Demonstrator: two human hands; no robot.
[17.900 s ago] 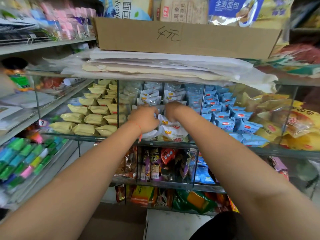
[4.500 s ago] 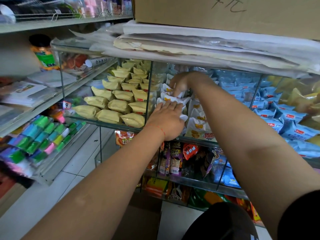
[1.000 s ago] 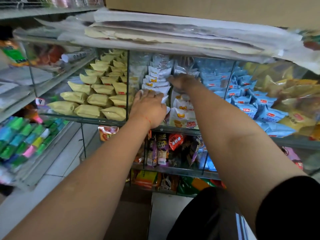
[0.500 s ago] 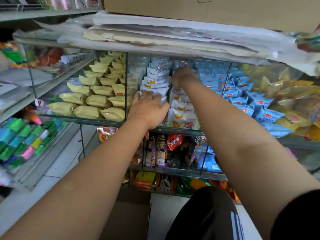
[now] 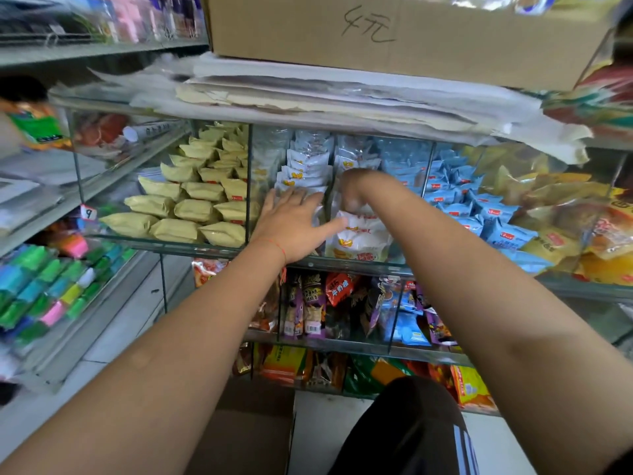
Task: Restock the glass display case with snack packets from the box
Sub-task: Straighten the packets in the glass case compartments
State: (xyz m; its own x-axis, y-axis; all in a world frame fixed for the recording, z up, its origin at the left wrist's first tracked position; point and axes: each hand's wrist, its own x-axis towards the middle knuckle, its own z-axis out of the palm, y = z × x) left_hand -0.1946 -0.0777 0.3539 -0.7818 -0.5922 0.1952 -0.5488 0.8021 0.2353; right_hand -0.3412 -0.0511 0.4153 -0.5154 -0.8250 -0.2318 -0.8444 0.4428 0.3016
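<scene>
The glass display case (image 5: 161,246) has a middle compartment with two columns of white snack packets (image 5: 306,165). My left hand (image 5: 294,225) lies flat with spread fingers on the left column, near the front. My right hand (image 5: 355,190) is blurred. It is bent down at the wrist, its fingers curled over the top of a white snack packet (image 5: 360,242) at the front of the right column. A brown cardboard box (image 5: 251,437) stands on the floor below my arms, its contents hidden.
Yellow packets (image 5: 191,210) fill the left compartment and blue packets (image 5: 479,214) the one to the right. A large cardboard box (image 5: 394,39) sits on papers on top of the case. Mixed snacks (image 5: 313,303) fill the lower shelves. Coloured packs (image 5: 41,289) line a rack at the left.
My right hand has drawn back from deep in the right white column to its front and bent downward. My left hand stays flat on the left column. The view has tilted up a little.
</scene>
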